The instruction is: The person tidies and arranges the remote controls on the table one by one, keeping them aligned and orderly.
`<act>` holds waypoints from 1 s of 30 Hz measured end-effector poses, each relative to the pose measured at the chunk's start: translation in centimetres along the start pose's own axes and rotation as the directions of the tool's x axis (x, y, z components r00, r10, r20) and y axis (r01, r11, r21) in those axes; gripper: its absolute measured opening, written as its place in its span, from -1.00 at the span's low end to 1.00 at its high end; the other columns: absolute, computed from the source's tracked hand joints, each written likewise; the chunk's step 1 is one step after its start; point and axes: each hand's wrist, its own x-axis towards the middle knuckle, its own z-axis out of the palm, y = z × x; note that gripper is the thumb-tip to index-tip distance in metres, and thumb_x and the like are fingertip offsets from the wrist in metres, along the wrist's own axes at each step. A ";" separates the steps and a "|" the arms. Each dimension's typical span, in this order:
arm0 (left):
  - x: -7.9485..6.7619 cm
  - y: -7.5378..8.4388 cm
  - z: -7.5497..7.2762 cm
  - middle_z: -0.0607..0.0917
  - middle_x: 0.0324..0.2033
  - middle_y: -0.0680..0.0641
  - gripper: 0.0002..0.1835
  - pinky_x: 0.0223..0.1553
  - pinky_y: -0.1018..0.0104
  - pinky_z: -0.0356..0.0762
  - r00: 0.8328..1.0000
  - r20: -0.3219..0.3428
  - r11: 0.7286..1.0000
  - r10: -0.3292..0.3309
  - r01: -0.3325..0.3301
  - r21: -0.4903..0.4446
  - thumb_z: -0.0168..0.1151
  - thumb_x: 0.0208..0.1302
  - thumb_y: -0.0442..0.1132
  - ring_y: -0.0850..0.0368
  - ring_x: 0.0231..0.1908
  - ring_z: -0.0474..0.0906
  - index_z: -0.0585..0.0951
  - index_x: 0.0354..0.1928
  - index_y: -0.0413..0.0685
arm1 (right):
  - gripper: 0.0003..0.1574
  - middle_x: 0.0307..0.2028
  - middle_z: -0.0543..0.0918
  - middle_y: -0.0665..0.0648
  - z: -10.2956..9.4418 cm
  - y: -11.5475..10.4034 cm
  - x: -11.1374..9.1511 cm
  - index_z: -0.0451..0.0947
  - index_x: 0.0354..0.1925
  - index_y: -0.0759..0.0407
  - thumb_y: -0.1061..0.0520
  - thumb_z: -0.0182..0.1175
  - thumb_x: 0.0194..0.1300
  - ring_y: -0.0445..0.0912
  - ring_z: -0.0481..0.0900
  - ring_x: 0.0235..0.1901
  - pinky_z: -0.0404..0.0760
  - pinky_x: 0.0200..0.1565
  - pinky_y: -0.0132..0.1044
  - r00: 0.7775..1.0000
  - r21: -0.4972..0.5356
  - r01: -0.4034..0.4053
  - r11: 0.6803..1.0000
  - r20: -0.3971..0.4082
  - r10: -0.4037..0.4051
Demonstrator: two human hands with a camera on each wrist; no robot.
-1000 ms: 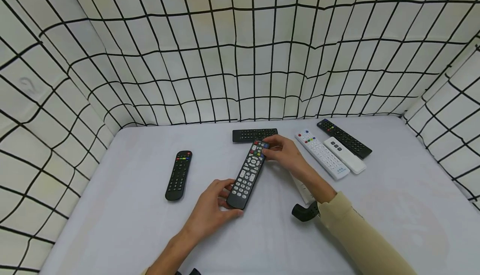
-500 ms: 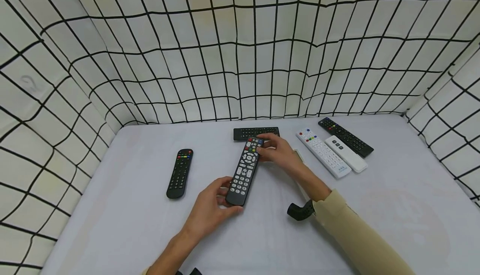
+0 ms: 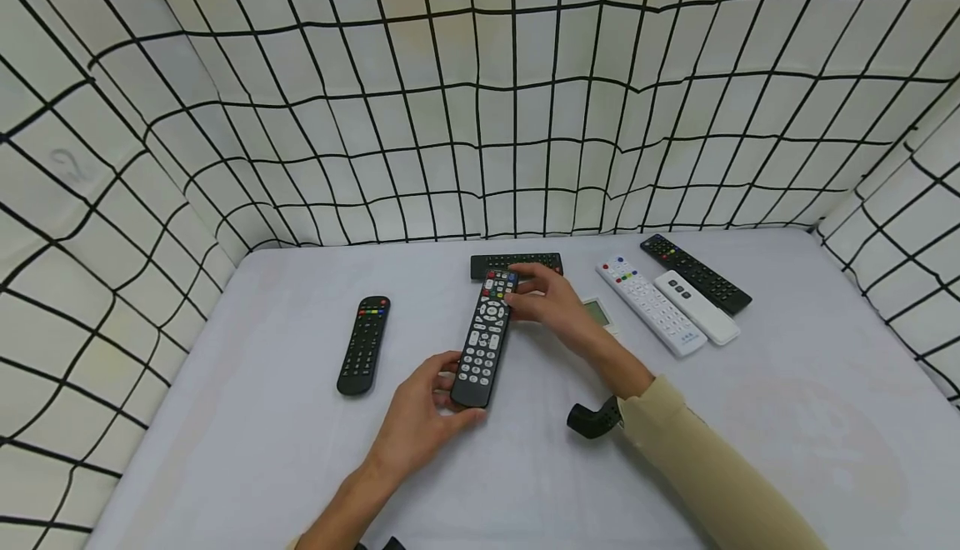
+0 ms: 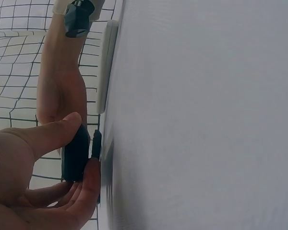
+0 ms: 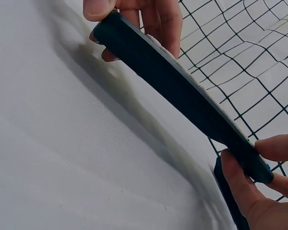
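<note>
A black remote control with pale grey buttons is held between both hands over the white table, buttons up. At its near end, the left hand grips it with the thumb on one side and fingers on the other. The right hand pinches the far end, by the coloured buttons. In the right wrist view the remote's dark underside hangs clear of the cloth, its shadow below. The left wrist view shows the left thumb and fingers around its end. A second black remote lies behind, partly covered by the right hand.
To the left lies a black remote. On the right are a white remote with many buttons, a plain white remote and a black one. A white remote with a small screen lies under the right forearm. Black netting surrounds the table.
The held remote's far end has swung left with the right hand, so it stands more upright in the head view. The small-screen remote beneath the right arm shows more. The left hand stays nearly still.
</note>
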 end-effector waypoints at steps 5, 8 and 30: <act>-0.1 0.0 0.0 0.75 -0.05 -0.20 -0.16 -0.16 0.39 0.71 1.000 0.001 1.000 0.003 -0.003 -0.006 0.66 -0.05 -0.38 0.16 -0.25 0.74 0.49 0.35 -0.20 | -0.21 0.20 0.55 0.38 0.4 0.0 0.1 0.29 0.53 0.10 0.23 0.28 0.42 0.04 0.76 -0.07 0.76 0.08 -0.15 1.000 0.016 0.008 1.000 -0.001 -0.008; -0.3 -0.1 -0.1 0.75 -0.06 -0.21 -0.16 -0.15 0.38 0.71 1.000 -0.002 1.000 0.001 -0.001 0.002 0.65 -0.05 -0.42 0.14 -0.23 0.76 0.49 0.34 -0.23 | -0.21 0.19 0.56 0.38 0.7 0.0 0.1 0.28 0.52 0.14 0.25 0.28 0.41 0.04 0.75 -0.06 0.76 0.08 -0.14 1.000 0.033 0.013 0.999 0.006 -0.013; -0.5 -0.6 -0.9 0.76 -0.03 -0.21 -0.17 -0.14 0.38 0.72 0.998 -0.051 0.999 -0.047 0.047 -0.001 0.64 0.00 -0.38 0.13 -0.22 0.77 0.47 0.36 -0.21 | -0.16 0.17 0.60 0.38 3.0 -0.2 1.6 0.25 0.56 0.07 0.20 0.30 0.43 0.04 0.79 -0.12 0.77 0.02 -0.17 0.998 -0.003 0.039 0.999 0.041 -0.039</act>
